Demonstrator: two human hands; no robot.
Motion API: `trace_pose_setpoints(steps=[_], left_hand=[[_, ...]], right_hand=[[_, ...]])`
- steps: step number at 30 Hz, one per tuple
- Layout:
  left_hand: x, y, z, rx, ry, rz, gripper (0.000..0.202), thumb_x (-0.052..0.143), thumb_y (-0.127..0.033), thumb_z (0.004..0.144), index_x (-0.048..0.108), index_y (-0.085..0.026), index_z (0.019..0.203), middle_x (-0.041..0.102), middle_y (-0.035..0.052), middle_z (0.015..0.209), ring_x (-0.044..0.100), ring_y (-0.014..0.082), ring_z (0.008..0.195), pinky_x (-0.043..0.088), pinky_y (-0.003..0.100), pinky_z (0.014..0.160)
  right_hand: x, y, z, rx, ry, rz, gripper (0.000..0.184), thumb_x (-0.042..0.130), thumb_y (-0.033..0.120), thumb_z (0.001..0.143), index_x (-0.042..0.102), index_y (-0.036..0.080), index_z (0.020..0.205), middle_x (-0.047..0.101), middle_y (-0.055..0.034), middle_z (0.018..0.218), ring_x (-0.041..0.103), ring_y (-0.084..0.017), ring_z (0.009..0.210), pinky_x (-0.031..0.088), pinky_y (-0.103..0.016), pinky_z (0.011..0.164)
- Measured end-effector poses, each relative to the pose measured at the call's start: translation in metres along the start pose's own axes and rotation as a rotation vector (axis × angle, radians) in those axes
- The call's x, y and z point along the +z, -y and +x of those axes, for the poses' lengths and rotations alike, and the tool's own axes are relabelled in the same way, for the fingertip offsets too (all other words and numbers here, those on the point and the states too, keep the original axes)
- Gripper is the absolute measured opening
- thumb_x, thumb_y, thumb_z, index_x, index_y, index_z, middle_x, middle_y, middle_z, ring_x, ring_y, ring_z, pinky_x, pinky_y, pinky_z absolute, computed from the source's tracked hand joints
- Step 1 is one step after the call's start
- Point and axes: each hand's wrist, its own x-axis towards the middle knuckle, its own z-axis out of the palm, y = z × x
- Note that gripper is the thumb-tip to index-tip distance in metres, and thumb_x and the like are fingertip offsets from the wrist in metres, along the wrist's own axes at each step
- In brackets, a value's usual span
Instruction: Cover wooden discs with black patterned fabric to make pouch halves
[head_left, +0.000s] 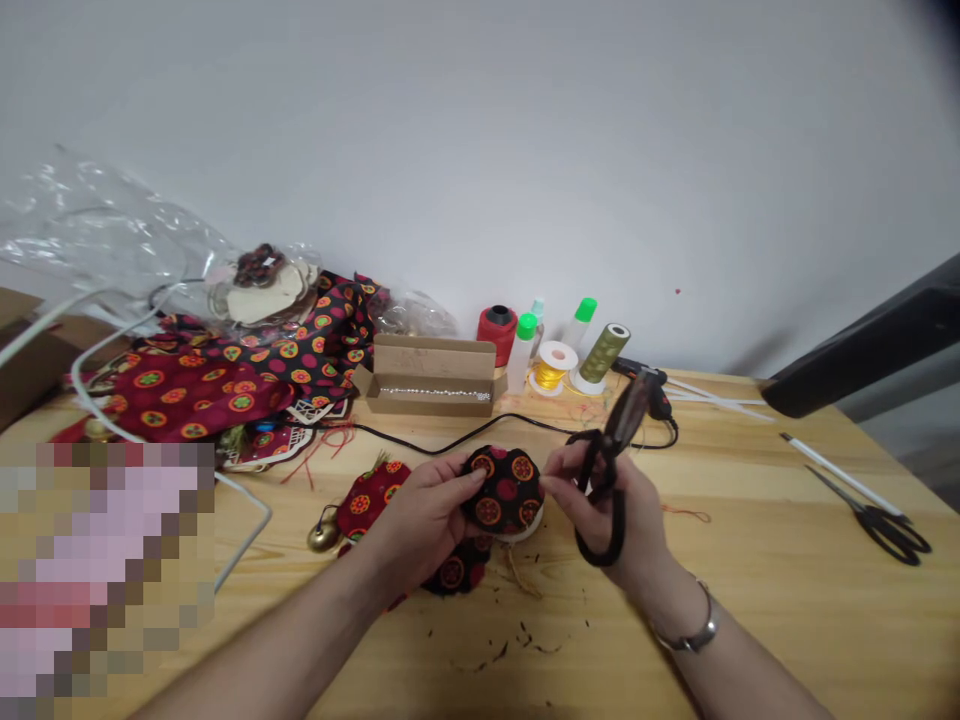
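Now: left hand (424,520) grips fabric disc (504,490); right hand (615,510) holds scissors (609,460); no legible labels.

A crowded work table (750,640), with both hands meeting over its middle.

The left hand (420,520) and right hand (615,510) sit side by side near the table's centre, with a fabric-covered disc (504,490) between them, touching the left hand's fingers. The black scissors (607,470) are in the right hand, blades pointing up and away. Just left of the left hand lies a small fabric piece (369,495), with a bell (324,535) before it. Behind the hands a cable (420,436) crosses the table; behind that stands an open cardboard box (431,375), with thread spools (555,362) and bottles to its right by the wall. A fabric heap (225,375) lies far left. A second pair of scissors (877,520) lies far right.
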Motion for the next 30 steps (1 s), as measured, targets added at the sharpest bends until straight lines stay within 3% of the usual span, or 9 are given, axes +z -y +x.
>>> trace_pose_setpoints(steps=[4,8,12,18,22,25,30], left_hand=[[0.001,0.0,-0.002,-0.009,0.056,0.024,0.023,0.066,-0.02,0.079,0.07,-0.013,0.1,0.073,0.0109,0.086,0.067,0.0173,0.069,0.054,0.031,0.068],[0.001,0.002,-0.002,0.01,0.097,0.113,0.026,0.071,-0.02,0.075,0.07,-0.014,0.1,0.072,0.0078,0.086,0.066,0.0161,0.074,0.051,0.029,0.076],[0.001,0.005,-0.001,0.045,0.067,0.19,0.025,0.076,-0.018,0.068,0.071,-0.014,0.092,0.072,0.0061,0.086,0.066,0.0184,0.078,0.05,0.031,0.079],[-0.001,0.006,-0.003,0.037,0.051,0.22,0.025,0.074,-0.019,0.071,0.071,-0.014,0.095,0.074,0.0062,0.086,0.067,0.0181,0.078,0.051,0.029,0.078],[-0.002,0.005,-0.001,0.039,0.005,0.165,0.025,0.074,-0.018,0.071,0.071,-0.013,0.096,0.074,0.0075,0.085,0.068,0.0181,0.077,0.053,0.03,0.075],[-0.002,0.003,0.001,0.025,-0.045,0.117,0.023,0.074,-0.019,0.071,0.071,-0.012,0.092,0.074,0.0086,0.083,0.068,0.0175,0.071,0.055,0.029,0.068],[-0.001,0.0,0.001,0.031,-0.063,0.098,0.02,0.072,-0.017,0.073,0.07,-0.011,0.092,0.073,0.0099,0.089,0.067,0.0172,0.075,0.057,0.032,0.071]], right_hand=[[0.008,-0.001,-0.006,-0.008,0.136,-0.068,0.013,0.067,0.024,0.08,0.056,0.022,0.085,0.062,0.0013,0.075,0.057,-0.013,0.064,0.048,-0.024,0.06],[0.008,0.0,-0.007,-0.03,0.148,-0.136,0.012,0.066,0.024,0.08,0.056,0.023,0.086,0.061,0.0011,0.076,0.056,-0.013,0.065,0.048,-0.023,0.059],[0.009,0.001,-0.008,-0.019,0.155,-0.109,0.008,0.063,0.023,0.081,0.055,0.023,0.084,0.061,0.0015,0.076,0.055,-0.012,0.065,0.047,-0.022,0.06],[0.01,0.002,-0.002,0.119,0.078,0.073,0.013,0.064,0.025,0.077,0.052,0.022,0.078,0.061,0.0005,0.072,0.057,-0.013,0.063,0.048,-0.025,0.057],[0.0,0.002,0.006,0.111,-0.084,0.107,0.018,0.067,0.025,0.074,0.049,0.021,0.077,0.062,0.0001,0.071,0.057,-0.013,0.06,0.048,-0.026,0.056],[-0.005,0.002,0.008,0.077,-0.118,0.112,0.02,0.068,0.025,0.073,0.048,0.022,0.077,0.061,0.0002,0.069,0.056,-0.013,0.057,0.048,-0.025,0.053],[0.003,0.0,-0.004,0.014,0.079,0.043,0.014,0.064,0.027,0.081,0.05,0.023,0.08,0.06,0.0004,0.073,0.057,-0.014,0.065,0.048,-0.026,0.059]])
